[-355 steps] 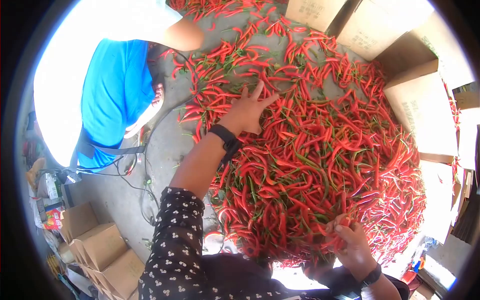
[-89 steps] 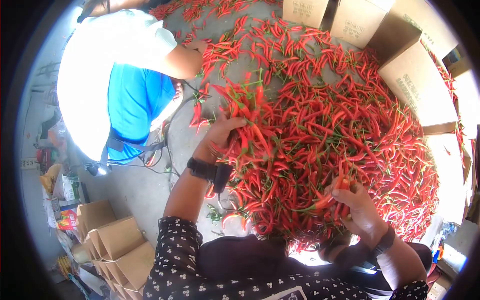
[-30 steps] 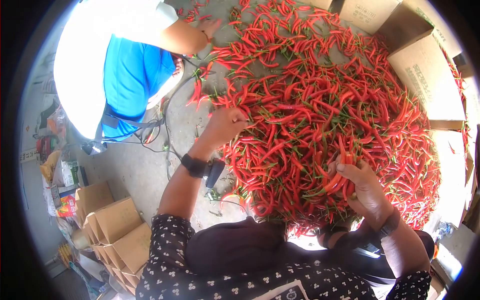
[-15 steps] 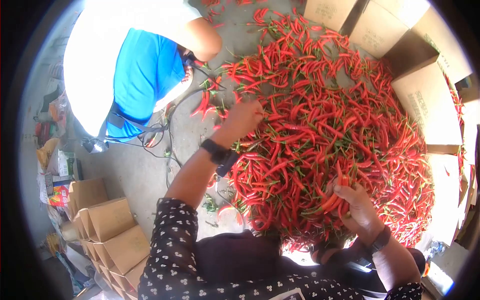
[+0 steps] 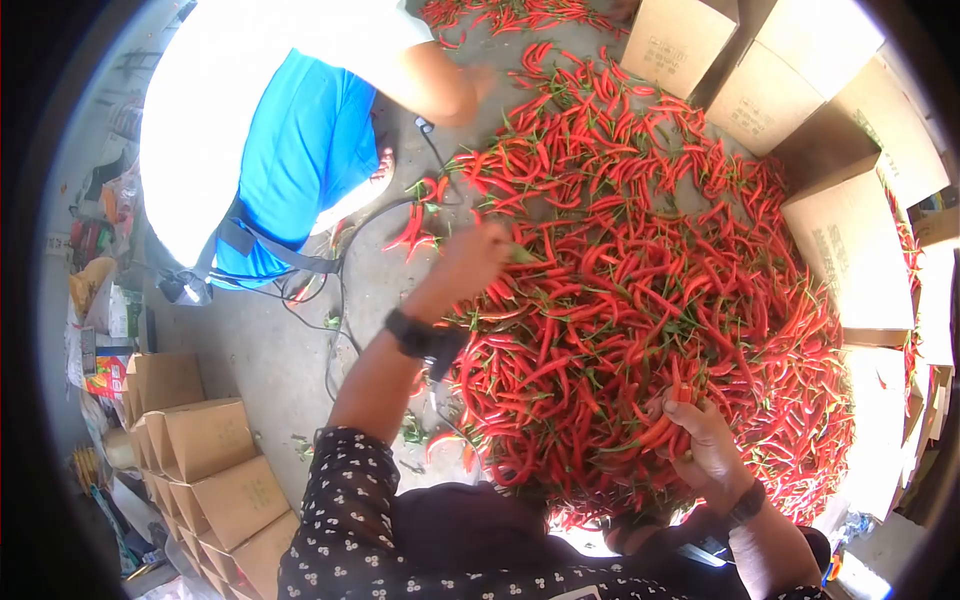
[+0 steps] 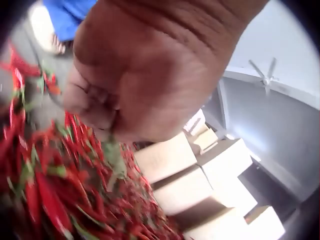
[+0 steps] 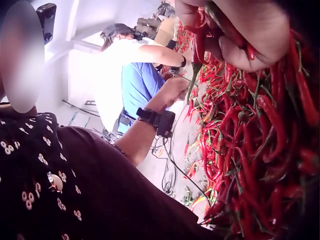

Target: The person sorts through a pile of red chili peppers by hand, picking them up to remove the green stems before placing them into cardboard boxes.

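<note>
My left hand [image 5: 462, 270] is over the left edge of a wide heap of red chili peppers [image 5: 620, 310]. Its fingers are curled, and in the left wrist view a limp green leaf [image 6: 115, 160] hangs from their pinch, a little blurred. Near the front of the heap, my right hand [image 5: 715, 440] grips a small bunch of red chilies [image 5: 658, 434], thumb across them. The right wrist view shows one held chili [image 7: 199, 46] with its green stem pointing down from the fingers.
Tall cardboard boxes [image 5: 840, 240] line the heap's right and far sides. Another person in blue shorts [image 5: 310, 150] crouches at the left. Black cables [image 5: 340, 300] cross the grey floor. More boxes [image 5: 235, 500] stand at the lower left.
Over the last second my left hand has stayed by the heap's left edge, and a green leaf now shows at its fingertips. The right hand keeps its bunch of chilies. The head view has shifted.
</note>
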The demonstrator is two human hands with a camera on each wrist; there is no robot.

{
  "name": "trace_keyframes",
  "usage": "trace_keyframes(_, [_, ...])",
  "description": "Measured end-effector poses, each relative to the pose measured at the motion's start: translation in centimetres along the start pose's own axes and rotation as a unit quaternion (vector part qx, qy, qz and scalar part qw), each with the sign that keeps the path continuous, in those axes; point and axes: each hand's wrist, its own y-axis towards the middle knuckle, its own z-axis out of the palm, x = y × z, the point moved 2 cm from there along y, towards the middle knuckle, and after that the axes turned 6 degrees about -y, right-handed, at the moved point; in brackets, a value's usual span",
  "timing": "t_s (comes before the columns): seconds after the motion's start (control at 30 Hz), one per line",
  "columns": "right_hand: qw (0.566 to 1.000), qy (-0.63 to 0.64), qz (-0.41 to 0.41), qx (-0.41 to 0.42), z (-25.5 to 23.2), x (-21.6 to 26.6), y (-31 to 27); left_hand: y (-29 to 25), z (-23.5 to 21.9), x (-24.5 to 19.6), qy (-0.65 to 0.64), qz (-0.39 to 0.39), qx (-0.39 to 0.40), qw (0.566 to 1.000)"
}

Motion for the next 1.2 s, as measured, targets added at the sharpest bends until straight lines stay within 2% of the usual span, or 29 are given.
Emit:
trace_keyframes(0.03, [1.000, 0.001, -0.003, 0.004, -0.2, 0.0, 0.1, -0.3, -1.2, 2.9, 0.090, 0.040, -0.014, 0.995])
trace_keyframes(0.1, [1.000, 0.002, -0.007, 0.007, -0.7, 0.1, 0.1, -1.1, -3.7, 7.1, 0.249, -0.156, -0.052, 0.955])
trace_keyframes(0.13, [1.000, 0.003, 0.008, 0.005, -0.9, 0.2, 0.0, -1.3, -4.0, 7.9, 0.248, -0.155, -0.052, 0.955])
trace_keyframes(0.23, [1.000, 0.012, 0.027, 0.001, -1.7, 0.0, 0.1, -0.1, -3.8, 8.2, 0.230, -0.145, -0.056, 0.961])
trace_keyframes(0.3, [0.999, 0.018, 0.032, -0.004, -1.8, -0.1, 0.0, 3.4, -2.1, 5.4, -0.005, -0.048, 0.001, 0.999])
trace_keyframes(0.37, [0.998, 0.058, 0.022, -0.028, -1.0, 0.0, -0.3, 7.7, -0.8, 4.9, 0.034, 0.070, -0.054, 0.995])
trace_keyframes(0.4, [0.998, 0.063, 0.014, -0.020, -1.2, 0.1, -0.3, 9.7, -0.8, 4.4, 0.032, 0.073, -0.056, 0.995])
trace_keyframes(0.47, [0.996, 0.079, 0.008, -0.027, -1.7, 0.1, -0.5, 13.9, -1.2, 3.6, -0.004, -0.006, -0.093, 0.996])
trace_keyframes(0.5, [0.995, 0.096, 0.007, -0.031, -2.0, 0.1, -0.7, 16.0, -0.6, 4.6, -0.008, -0.003, -0.091, 0.996])
trace_keyframes(0.57, [0.993, 0.096, 0.026, -0.065, -2.4, 0.2, -1.4, 19.6, 0.6, 7.9, -0.058, -0.039, -0.172, 0.983])
trace_keyframes(0.6, [0.989, 0.115, 0.027, -0.086, -2.3, 0.3, -1.6, 20.9, 0.4, 8.4, -0.092, -0.096, -0.117, 0.984])
trace_keyframes(0.63, [0.985, 0.133, 0.027, -0.108, -2.4, 0.2, -1.7, 22.0, 0.7, 8.4, -0.097, -0.093, -0.112, 0.985])
trace_keyframes(0.7, [0.980, 0.150, 0.010, -0.132, -2.9, -0.4, -1.8, 23.9, 1.8, 9.1, -0.011, -0.165, -0.149, 0.975])
trace_keyframes(0.73, [0.981, 0.142, 0.004, -0.136, -3.0, -0.5, -1.8, 25.3, 2.3, 9.6, -0.070, -0.161, -0.114, 0.978])
trace_keyframes(0.77, [0.981, 0.133, -0.001, -0.139, -3.0, -0.4, -1.9, 26.4, 3.5, 9.7, -0.073, -0.160, -0.107, 0.979])
trace_keyframes(0.8, [0.974, -0.145, -0.007, -0.176, -3.0, 0.2, -2.4, 27.0, 4.1, 8.3, -0.062, -0.149, -0.086, 0.983])
trace_keyframes(0.83, [0.973, -0.144, -0.004, -0.180, -2.4, 0.8, -2.4, 27.7, 5.0, 7.3, -0.050, -0.138, -0.065, 0.987])
trace_keyframes(0.87, [0.977, -0.007, 0.030, -0.210, -1.4, 1.2, -2.1, 29.1, 6.6, 6.6, 0.009, -0.150, -0.044, 0.988])
trace_keyframes(0.9, [0.961, 0.130, 0.063, -0.237, -0.9, 1.2, -1.9, 28.8, 6.9, 4.1, 0.009, -0.150, -0.039, 0.988])
trace_keyframes(0.93, [0.959, 0.132, 0.065, -0.240, -1.6, 0.6, -1.7, 27.8, 6.5, 0.5, 0.012, -0.164, 0.008, 0.986])
trace_keyframes(0.97, [0.969, 0.145, 0.037, -0.197, -2.6, -0.2, -1.5, 26.9, 6.6, -2.3, 0.015, -0.179, 0.055, 0.982])
trace_keyframes(1.0, [0.976, 0.156, 0.009, -0.154, -2.8, -0.4, -1.3, 26.8, 7.5, -3.5, 0.015, -0.179, 0.060, 0.982])
trace_keyframes(1.07, [0.974, 0.151, 0.019, -0.166, -2.5, -0.3, -1.2, 26.4, 8.8, -5.5, 0.077, -0.153, 0.096, 0.981])
trace_keyframes(1.13, [0.975, 0.140, 0.027, -0.172, -2.2, 0.2, -0.8, 25.5, 10.0, -7.3, 0.090, -0.146, 0.091, 0.981])
trace_keyframes(1.2, [0.975, 0.135, 0.073, -0.161, -2.1, 0.4, -0.6, 25.3, 10.6, -7.4, 0.100, -0.154, 0.087, 0.979])
